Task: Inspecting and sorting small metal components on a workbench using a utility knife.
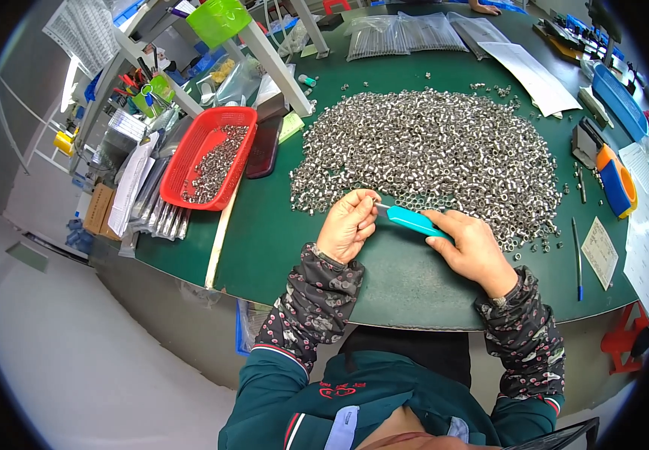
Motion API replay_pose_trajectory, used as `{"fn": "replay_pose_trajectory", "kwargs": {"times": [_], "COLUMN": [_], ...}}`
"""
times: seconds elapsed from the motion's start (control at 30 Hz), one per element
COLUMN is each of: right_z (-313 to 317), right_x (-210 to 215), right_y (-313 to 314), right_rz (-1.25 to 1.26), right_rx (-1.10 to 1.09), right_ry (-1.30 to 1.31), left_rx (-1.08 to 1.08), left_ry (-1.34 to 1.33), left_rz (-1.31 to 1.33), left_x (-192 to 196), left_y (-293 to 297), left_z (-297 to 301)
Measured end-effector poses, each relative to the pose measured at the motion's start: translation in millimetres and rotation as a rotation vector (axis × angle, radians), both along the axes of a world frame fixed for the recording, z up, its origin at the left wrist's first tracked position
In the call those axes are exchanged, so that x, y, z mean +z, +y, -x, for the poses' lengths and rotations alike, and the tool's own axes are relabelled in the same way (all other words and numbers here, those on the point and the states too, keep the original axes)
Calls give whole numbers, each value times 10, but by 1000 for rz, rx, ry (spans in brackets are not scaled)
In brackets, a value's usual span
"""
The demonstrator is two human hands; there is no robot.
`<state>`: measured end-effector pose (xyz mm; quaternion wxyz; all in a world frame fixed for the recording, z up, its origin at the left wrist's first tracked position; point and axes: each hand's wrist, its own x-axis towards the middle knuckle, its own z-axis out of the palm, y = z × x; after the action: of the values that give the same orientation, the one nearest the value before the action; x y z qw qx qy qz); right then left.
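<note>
A turquoise utility knife (410, 220) is gripped in my right hand (471, 244), its blade pointing left. The blade end meets the fingertips of my left hand (351, 225), which are pinched together. Whatever sits in that pinch is too small and covered to make out. Just beyond both hands spreads a wide heap of small metal rings (422, 142), like short nuts or sleeves, on the green tabletop (407, 289). A few loose rings lie by the heap's right edge.
Left of the heap stands a red plastic basket (176, 171) with more metal pieces, beside a dark phone (264, 147). To the right are a blue pen (579, 274), a paper card (600, 251) and an orange-and-blue tape dispenser (617, 182). Plastic bags (407, 35) lie at the back.
</note>
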<state>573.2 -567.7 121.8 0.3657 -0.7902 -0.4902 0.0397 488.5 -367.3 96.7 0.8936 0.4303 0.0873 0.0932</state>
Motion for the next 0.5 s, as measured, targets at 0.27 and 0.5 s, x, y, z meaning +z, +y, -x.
{"fn": "replay_pose_trajectory", "kwargs": {"times": [0.27, 0.5], "right_z": [35, 41], "right_x": [45, 39], "right_y": [6, 10], "right_rz": [23, -3], "right_rx": [-45, -66], "right_ry": [-110, -235], "left_rx": [21, 15], "left_ry": [35, 20], "left_rz": [-50, -85], "left_x": [1, -11], "left_y": [-7, 5], "left_z": [4, 9]}}
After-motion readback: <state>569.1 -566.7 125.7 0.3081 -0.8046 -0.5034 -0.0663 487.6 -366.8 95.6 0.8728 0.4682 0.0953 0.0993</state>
